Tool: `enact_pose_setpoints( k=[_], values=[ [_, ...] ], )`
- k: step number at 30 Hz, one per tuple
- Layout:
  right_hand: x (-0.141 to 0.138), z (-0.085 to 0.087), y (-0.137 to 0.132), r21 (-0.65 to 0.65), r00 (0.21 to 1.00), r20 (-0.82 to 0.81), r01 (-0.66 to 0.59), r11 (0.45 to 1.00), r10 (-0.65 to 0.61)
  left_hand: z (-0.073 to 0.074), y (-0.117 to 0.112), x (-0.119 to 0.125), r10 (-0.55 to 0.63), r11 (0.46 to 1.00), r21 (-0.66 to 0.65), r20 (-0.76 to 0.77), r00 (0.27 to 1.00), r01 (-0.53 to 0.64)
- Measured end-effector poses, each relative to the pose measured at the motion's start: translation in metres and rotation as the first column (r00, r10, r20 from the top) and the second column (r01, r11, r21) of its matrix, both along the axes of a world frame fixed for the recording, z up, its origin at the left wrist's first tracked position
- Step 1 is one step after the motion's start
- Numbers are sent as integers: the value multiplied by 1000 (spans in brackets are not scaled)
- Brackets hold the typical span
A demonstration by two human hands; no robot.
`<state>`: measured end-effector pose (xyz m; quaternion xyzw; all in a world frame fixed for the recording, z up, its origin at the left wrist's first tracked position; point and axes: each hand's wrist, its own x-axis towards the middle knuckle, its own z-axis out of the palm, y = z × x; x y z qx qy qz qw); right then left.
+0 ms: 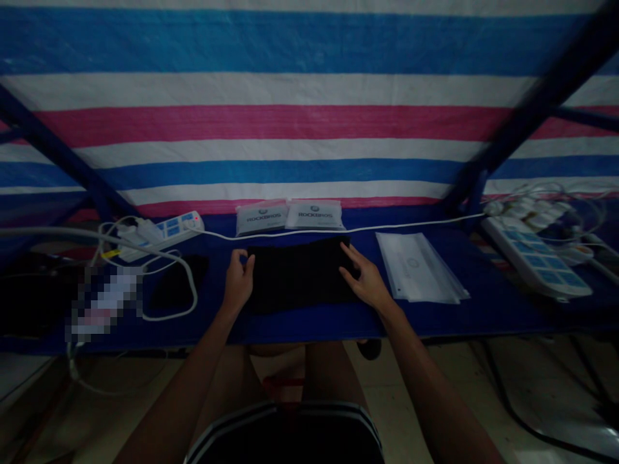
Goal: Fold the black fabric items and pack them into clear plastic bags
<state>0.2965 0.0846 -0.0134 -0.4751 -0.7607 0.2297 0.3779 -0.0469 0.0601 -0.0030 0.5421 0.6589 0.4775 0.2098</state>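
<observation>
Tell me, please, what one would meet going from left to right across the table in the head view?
White power strip → left hand → folded black cloth → right hand → clear plastic bag → larger power strip

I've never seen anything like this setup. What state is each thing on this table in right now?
left hand: fingers curled at the cloth's left edge
right hand: open, fingers on the cloth's right edge
black cloth: lying flat, apparently folded
ROCKBROS packet: lying flat beside a matching packet
clear plastic bag: lying flat
left power strip: plugs inserted, red light lit
right power strip: plugs crowded into it
</observation>
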Motion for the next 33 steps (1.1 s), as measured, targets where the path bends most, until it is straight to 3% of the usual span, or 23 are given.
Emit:
enact_pose_setpoints(
  k=[5,11,16,21,26,33],
  values=[
    [0,2,-1,34,1000,28,-4,999,3,-8,0,1,-49,999,-9,106,993,50],
    [1,4,-2,83,997,40,-68,994,65,-12,1,0,-190,982,63,262,946,180],
    [-1,-1,0,90,994,85,-81,993,73,-11,0,0,-191,978,115,164,968,173],
    [-4,-9,4,41,981,193,4,999,-12,-5,-3,1,-103,989,108,33,994,99],
    [-7,-8,3,17,956,291,42,999,-45,1,-4,-4,-105,990,96,28,994,102],
    [-6,-6,2,28,958,281,42,999,-49,8,-26,1,-156,987,-34,-16,988,156]
  ],
)
